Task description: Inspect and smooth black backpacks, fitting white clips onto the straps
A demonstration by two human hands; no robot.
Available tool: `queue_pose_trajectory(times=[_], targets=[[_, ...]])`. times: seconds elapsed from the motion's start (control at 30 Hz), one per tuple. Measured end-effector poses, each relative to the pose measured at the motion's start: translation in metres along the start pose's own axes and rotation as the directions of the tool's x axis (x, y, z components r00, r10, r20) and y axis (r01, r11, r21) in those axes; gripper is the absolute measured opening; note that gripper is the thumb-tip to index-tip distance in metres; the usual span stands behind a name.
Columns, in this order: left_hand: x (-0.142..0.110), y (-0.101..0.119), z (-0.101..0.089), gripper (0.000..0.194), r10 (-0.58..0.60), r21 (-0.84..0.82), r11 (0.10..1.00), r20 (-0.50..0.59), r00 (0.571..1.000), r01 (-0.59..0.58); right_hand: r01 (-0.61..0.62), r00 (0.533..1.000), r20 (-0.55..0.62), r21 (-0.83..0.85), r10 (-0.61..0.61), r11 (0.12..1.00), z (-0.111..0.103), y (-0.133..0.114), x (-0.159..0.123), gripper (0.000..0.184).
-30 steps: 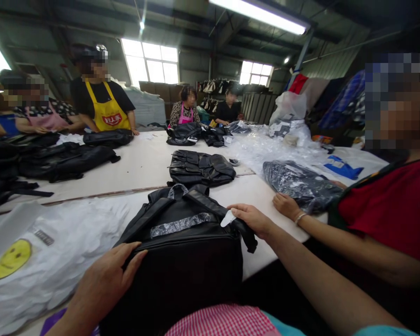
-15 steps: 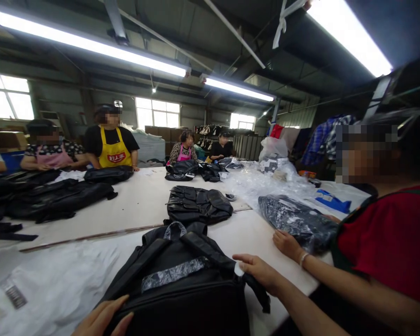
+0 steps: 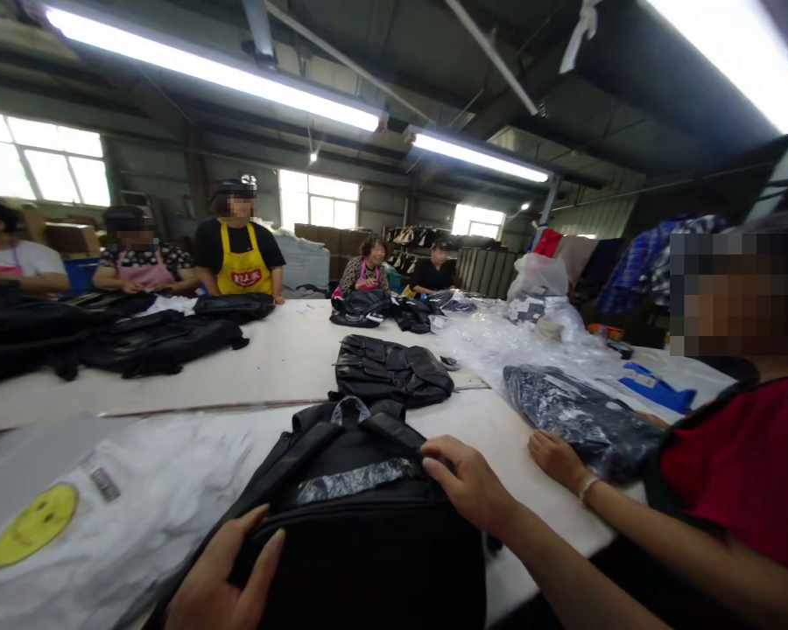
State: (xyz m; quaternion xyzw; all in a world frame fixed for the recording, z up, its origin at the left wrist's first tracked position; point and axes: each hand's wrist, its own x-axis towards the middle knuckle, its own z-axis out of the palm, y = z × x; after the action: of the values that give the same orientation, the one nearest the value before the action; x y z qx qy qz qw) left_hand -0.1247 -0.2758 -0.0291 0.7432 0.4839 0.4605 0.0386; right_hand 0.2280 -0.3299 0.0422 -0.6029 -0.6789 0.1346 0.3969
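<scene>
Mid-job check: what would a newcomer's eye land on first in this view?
The yellow smiley on the white pile at lower left likely jumps out first. Next comes the black backpack, near middle, with left hand and right hand at its sides. A yellow apron stands out across the table.

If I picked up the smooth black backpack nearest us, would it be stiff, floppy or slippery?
The smooth black backpack would probably hold its shape fairly well, as its near side looks broad and full. Its long black shoulder straps may flop, being narrow bands laid across it. The strip in shiny clear plastic could feel slippery.
</scene>
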Motion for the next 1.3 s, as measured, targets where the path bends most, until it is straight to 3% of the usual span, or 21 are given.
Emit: queue_pose_trajectory(times=[0.1,0.23,0.33,0.43,0.5,0.6,0.7,0.77,0.83,0.93,1.03,1.13,1.2,1.3], targets=[[-0.008,0.032,0.003,0.032,-0.033,-0.02,0.999,-0.002,0.999,0.033,0.154,0.971,0.184,0.016,-0.154,0.988,0.023,-0.046,0.007,0.023],[-0.022,0.053,0.001,0.028,-0.101,-0.079,0.991,0.063,0.993,0.106,0.32,0.862,0.446,-0.108,-0.242,0.941,0.066,-0.072,0.005,0.031],[-0.024,0.04,-0.019,0.028,-0.135,-0.134,0.979,0.125,0.983,0.152,0.373,0.85,0.48,-0.264,-0.215,0.889,0.09,-0.067,-0.001,0.043],[-0.016,0.004,-0.046,0.031,-0.249,-0.068,0.964,0.115,0.962,0.258,0.401,0.857,0.464,-0.325,-0.225,0.857,0.099,-0.057,-0.005,0.046],[-0.012,-0.024,-0.06,0.035,-0.34,0.06,0.94,0.167,0.925,0.335,0.418,0.857,0.457,-0.341,-0.24,0.842,0.101,-0.051,-0.006,0.046],[-0.01,-0.053,-0.066,0.034,-0.407,0.235,0.912,0.427,0.808,0.336,0.43,0.861,0.442,-0.365,-0.253,0.826,0.102,-0.045,-0.008,0.046],[-0.007,-0.06,-0.066,0.029,-0.427,0.316,0.903,0.58,0.693,0.292,0.441,0.861,0.429,-0.361,-0.273,0.822,0.105,-0.041,-0.01,0.046],[0.003,-0.055,-0.07,0.028,-0.432,0.286,0.902,0.601,0.672,0.324,0.446,0.861,0.42,-0.346,-0.289,0.826,0.107,-0.038,-0.011,0.046],[0.022,-0.047,-0.079,0.034,-0.432,0.195,0.896,0.583,0.687,0.398,0.443,0.86,0.416,-0.325,-0.294,0.835,0.106,-0.037,-0.011,0.046],[0.061,-0.032,-0.095,0.046,-0.457,0.108,0.882,0.433,0.777,0.458,0.404,0.866,0.42,-0.265,-0.273,0.875,0.102,-0.04,-0.009,0.045],[0.101,-0.013,-0.101,0.049,-0.393,0.008,0.913,0.288,0.874,0.408,0.313,0.883,0.398,-0.102,-0.25,0.944,0.094,-0.049,0.0,0.04],[0.13,0.01,-0.096,0.052,-0.308,-0.191,0.914,0.247,0.919,0.358,0.117,0.907,0.384,0.169,-0.174,0.979,0.09,-0.066,0.016,0.038],[0.141,0.027,-0.09,0.059,-0.256,-0.349,0.875,0.256,0.932,0.336,-0.09,0.91,0.406,0.387,-0.082,0.918,0.091,-0.079,0.03,0.046],[0.148,0.05,-0.083,0.066,-0.161,-0.503,0.814,0.286,0.945,0.291,-0.365,0.881,0.474,0.679,-0.001,0.637,0.098,-0.104,0.054,0.064]])
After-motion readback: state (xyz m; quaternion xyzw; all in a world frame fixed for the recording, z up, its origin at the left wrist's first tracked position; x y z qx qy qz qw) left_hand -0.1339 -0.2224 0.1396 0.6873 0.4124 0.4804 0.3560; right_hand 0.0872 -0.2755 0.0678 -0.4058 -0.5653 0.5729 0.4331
